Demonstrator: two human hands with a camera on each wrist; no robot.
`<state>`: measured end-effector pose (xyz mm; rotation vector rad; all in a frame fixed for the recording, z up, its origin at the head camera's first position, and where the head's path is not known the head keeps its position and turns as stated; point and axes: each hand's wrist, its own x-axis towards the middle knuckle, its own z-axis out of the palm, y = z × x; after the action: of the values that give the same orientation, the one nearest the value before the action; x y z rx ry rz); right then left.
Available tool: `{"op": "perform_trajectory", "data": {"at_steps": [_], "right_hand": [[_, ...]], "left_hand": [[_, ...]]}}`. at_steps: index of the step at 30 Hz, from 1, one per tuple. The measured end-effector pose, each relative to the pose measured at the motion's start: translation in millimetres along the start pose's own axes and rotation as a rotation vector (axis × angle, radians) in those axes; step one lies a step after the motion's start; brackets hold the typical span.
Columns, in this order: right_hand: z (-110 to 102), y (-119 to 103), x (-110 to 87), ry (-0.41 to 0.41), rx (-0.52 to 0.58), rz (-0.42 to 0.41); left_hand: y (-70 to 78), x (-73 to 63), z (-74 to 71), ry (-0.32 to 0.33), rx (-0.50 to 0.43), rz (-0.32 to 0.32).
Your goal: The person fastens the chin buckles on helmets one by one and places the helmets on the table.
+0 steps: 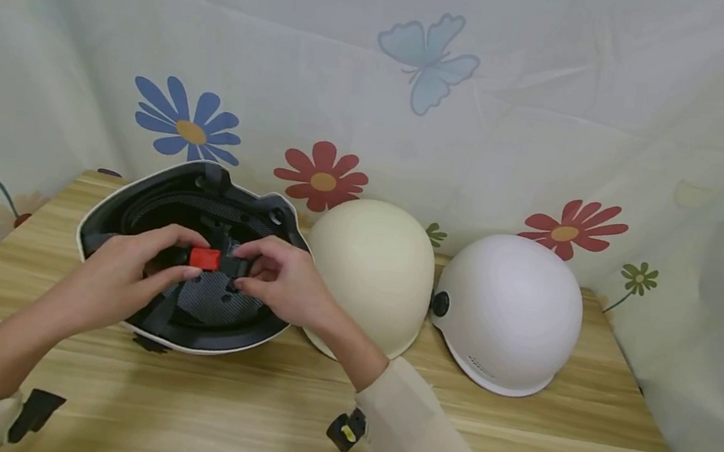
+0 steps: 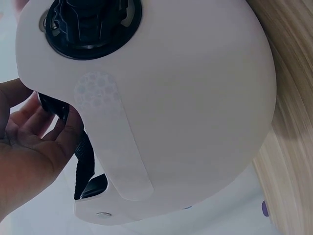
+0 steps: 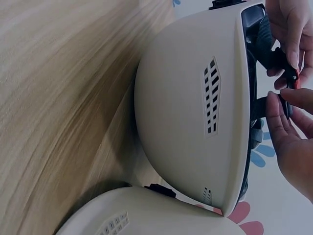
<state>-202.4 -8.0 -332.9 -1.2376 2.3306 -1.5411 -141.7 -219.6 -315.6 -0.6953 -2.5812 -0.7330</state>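
Observation:
An upturned helmet (image 1: 100, 219) lies at the left of the table, its black padded inside facing up. Over its opening, the left hand (image 1: 122, 273) pinches the red part of a chin strap buckle (image 1: 204, 259) between thumb and fingers. From the other side the right hand (image 1: 285, 281) pinches the buckle's black end. Both halves meet in the head view; whether they are latched cannot be told. In the left wrist view the helmet's pale shell (image 2: 195, 98) hides most of the buckle. The right wrist view has black strap webbing (image 3: 261, 41) running to the buckle.
A cream helmet (image 1: 372, 274) stands dome up right beside the upturned one. Further right is a white helmet (image 1: 510, 309) with a black round fitting on its side. All rest on a wooden table (image 1: 250, 426). Behind hangs a flower-printed cloth (image 1: 485, 143).

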Motion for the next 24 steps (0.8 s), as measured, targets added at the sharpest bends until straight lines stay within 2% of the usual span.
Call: {"op": "perform_trajectory", "data": {"at_steps": [5, 13, 17, 24], "right_hand": [[2.4, 1.4, 0.8, 0.002, 0.034, 0.003], [1.7, 1.2, 1.0, 0.008, 0.212, 0.056], [0.9, 1.1, 1.5, 0.017, 0.217, 0.053], [0.7, -0.4, 1.2, 0.026, 0.196, 0.029]], "left_hand": [[-0.4, 0.2, 0.3, 0.0, 0.005, 0.004], [1.0, 0.2, -1.1, 0.015, -0.023, -0.002], [0.7, 0.1, -1.3, 0.038, -0.025, 0.008], [0.7, 0.3, -1.8, 0.057, -0.03, -0.015]]}}
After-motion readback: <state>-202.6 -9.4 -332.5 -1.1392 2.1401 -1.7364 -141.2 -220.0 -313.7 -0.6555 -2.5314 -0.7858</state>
